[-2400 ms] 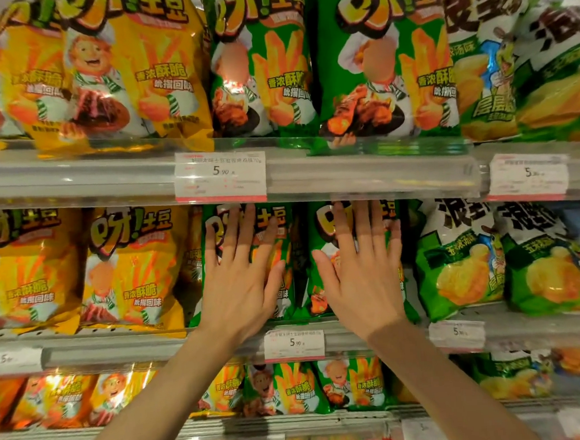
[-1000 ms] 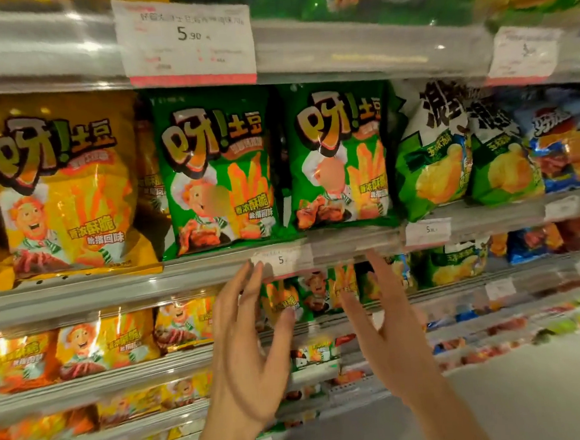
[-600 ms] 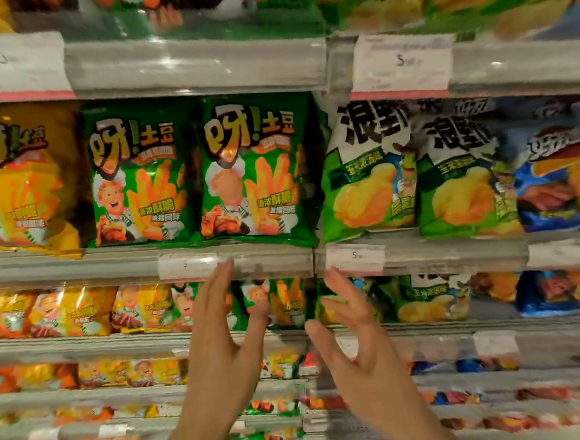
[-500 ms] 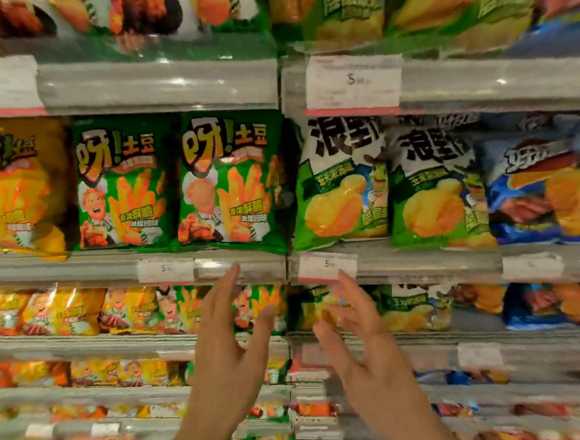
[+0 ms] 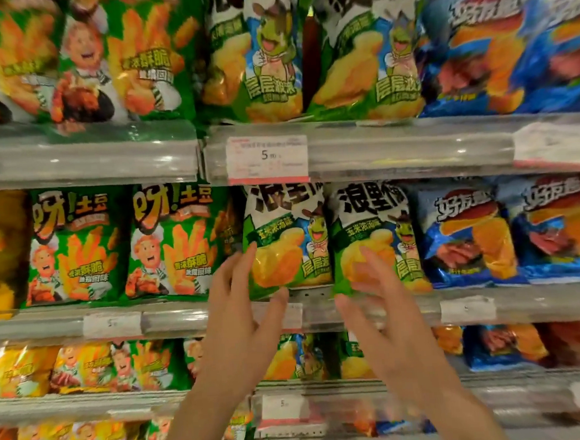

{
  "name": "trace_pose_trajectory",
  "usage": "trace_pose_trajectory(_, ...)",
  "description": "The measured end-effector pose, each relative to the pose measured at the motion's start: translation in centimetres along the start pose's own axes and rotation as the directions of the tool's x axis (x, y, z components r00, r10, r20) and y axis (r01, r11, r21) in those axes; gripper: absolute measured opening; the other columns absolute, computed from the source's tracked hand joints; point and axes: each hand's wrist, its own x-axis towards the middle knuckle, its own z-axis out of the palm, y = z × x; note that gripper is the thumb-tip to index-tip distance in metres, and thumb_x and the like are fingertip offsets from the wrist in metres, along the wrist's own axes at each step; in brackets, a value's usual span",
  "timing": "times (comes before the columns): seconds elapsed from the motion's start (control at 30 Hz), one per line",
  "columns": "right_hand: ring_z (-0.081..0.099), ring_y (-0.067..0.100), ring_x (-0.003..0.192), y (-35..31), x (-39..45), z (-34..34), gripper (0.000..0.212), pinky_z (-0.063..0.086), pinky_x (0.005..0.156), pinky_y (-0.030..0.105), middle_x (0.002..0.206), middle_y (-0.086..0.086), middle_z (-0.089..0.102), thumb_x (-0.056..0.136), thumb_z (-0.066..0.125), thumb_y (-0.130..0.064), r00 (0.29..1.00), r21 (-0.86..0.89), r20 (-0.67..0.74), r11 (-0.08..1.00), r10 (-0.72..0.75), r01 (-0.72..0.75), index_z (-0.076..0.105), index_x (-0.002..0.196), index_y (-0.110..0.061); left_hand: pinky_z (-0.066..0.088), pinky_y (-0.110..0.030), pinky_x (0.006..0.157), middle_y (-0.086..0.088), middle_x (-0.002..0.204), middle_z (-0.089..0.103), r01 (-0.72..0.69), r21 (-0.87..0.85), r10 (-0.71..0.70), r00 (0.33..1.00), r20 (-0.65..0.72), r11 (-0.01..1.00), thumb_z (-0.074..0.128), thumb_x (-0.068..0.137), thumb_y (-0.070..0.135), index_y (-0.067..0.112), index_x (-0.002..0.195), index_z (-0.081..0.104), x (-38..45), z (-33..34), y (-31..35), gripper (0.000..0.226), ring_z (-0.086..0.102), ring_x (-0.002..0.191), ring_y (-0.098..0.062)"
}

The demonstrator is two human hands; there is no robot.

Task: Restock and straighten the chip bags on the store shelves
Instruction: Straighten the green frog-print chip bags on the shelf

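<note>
Tiered store shelves [image 5: 396,147] with clear glossy rails.

both hands have been lifted off the green fries bags [image 5: 177,241] and shifted rightward; the left hand [image 5: 240,312] and right hand [image 5: 384,313] are now raised, fingers spread, before two green corn chip bags [image 5: 286,240].
</note>
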Motion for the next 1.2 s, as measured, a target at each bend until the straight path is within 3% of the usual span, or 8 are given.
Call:
trace_pose_trajectory(0.07, 0.042, -0.004, 0.132, -1.0, 1.7, 0.0, 0.073, 0.045, 0.107, 0.031, 0.151, -0.025, 0.033, 0.090, 0.054, -0.059, 0.999, -0.089, 0.028, 0.995, -0.040, 0.042, 0.014, 0.151, -0.055, 0.027, -0.034, 0.117, 0.002, 0.160, 0.019, -0.025, 0.055, 0.026, 0.999, -0.025, 0.998, 0.056, 0.094, 0.050, 0.037, 0.154, 0.023, 1.7, 0.5, 0.0, 0.069, 0.019, 0.148, -0.014)
trace_pose_trajectory(0.13, 0.040, 0.000, 0.134, -1.9, 3.4, 0.3, 0.072, 0.045, 0.108, 0.034, 0.153, -0.022, 0.032, 0.093, 0.056, -0.054, 0.997, -0.165, 0.034, 0.983, -0.072, 0.077, 0.014, 0.152, -0.052, 0.021, -0.038, 0.118, 0.000, 0.163, 0.013, -0.012, 0.058, 0.014, 1.000, -0.024, 0.998, 0.054, 0.095, 0.052, 0.038, 0.155, 0.021, 3.4, 0.9, 0.0, 0.070, 0.012, 0.151, -0.017)
trace_pose_trajectory(0.23, 0.039, 0.008, 0.139, -2.9, 5.9, 0.7, 0.073, 0.041, 0.113, 0.044, 0.157, -0.015, 0.029, 0.095, 0.059, -0.048, 0.991, -0.290, 0.052, 0.948, -0.123, 0.133, 0.015, 0.153, -0.045, 0.014, -0.036, 0.117, -0.009, 0.164, 0.009, -0.024, 0.044, 0.026, 0.999, -0.036, 0.999, 0.054, 0.097, 0.046, 0.036, 0.156, 0.020, 5.5, 1.6, 0.2, 0.069, 0.006, 0.152, -0.018)
trace_pose_trajectory(0.33, 0.032, 0.016, 0.146, -3.7, 8.2, 0.4, 0.081, 0.034, 0.117, 0.038, 0.161, -0.006, 0.022, 0.094, 0.065, -0.038, 0.989, -0.332, 0.109, 0.934, -0.098, 0.129, 0.013, 0.156, -0.036, 0.010, -0.030, 0.113, -0.012, 0.164, 0.009, -0.017, 0.000, 0.017, 1.000, -0.023, 1.000, 0.053, 0.098, 0.047, 0.040, 0.155, 0.015, 7.5, 2.3, 0.2, 0.069, 0.006, 0.152, -0.021)
trace_pose_trajectory(0.5, 0.028, 0.027, 0.148, -3.8, 11.2, 0.3, 0.104, 0.032, 0.116, 0.039, 0.163, 0.006, 0.018, 0.086, 0.076, -0.031, 0.978, -0.407, 0.207, 0.907, -0.027, 0.111, 0.002, 0.158, -0.031, 0.026, -0.039, 0.116, -0.014, 0.160, 0.020, -0.016, 0.021, 0.016, 1.000, -0.003, 1.000, 0.050, 0.097, 0.052, 0.038, 0.155, 0.016, 9.9, 2.8, -0.4, 0.069, 0.023, 0.146, -0.030)
trace_pose_trajectory(0.67, 0.036, 0.031, 0.143, -3.7, 13.1, 1.0, 0.114, 0.038, 0.114, 0.040, 0.158, 0.011, 0.027, 0.077, 0.083, -0.025, 0.976, -0.419, 0.218, 0.904, 0.006, 0.088, 0.003, 0.158, -0.027, 0.041, -0.043, 0.101, -0.016, 0.155, 0.027, -0.002, 0.038, 0.003, 0.999, -0.041, 0.999, 0.048, 0.100, 0.047, 0.037, 0.153, 0.022, 11.0, 2.9, -0.2, 0.060, 0.038, 0.136, -0.037)
trace_pose_trajectory(0.97, 0.020, 0.032, 0.148, -3.0, 13.7, 1.8, 0.117, 0.030, 0.119, 0.051, 0.160, 0.007, 0.016, 0.072, 0.085, -0.026, 0.984, -0.357, 0.176, 0.932, -0.002, 0.066, 0.005, 0.156, -0.036, 0.036, -0.034, 0.102, -0.010, 0.157, 0.028, 0.017, 0.019, -0.016, 0.999, -0.040, 1.000, 0.046, 0.101, 0.048, 0.034, 0.156, 0.017, 11.5, 3.5, -0.9, 0.063, 0.039, 0.137, -0.031)
trace_pose_trajectory(1.2, 0.031, 0.031, 0.143, -2.8, 13.3, 1.4, 0.117, 0.033, 0.114, 0.034, 0.157, 0.004, 0.015, 0.075, 0.085, -0.020, 0.979, -0.385, 0.203, 0.920, 0.013, 0.067, 0.004, 0.159, -0.035, 0.028, -0.041, 0.116, -0.005, 0.160, 0.024, -0.005, -0.054, 0.002, 0.999, -0.042, 0.999, 0.052, 0.099, 0.044, 0.033, 0.156, 0.019, 11.6, 3.5, -1.8, 0.066, 0.026, 0.145, -0.023)
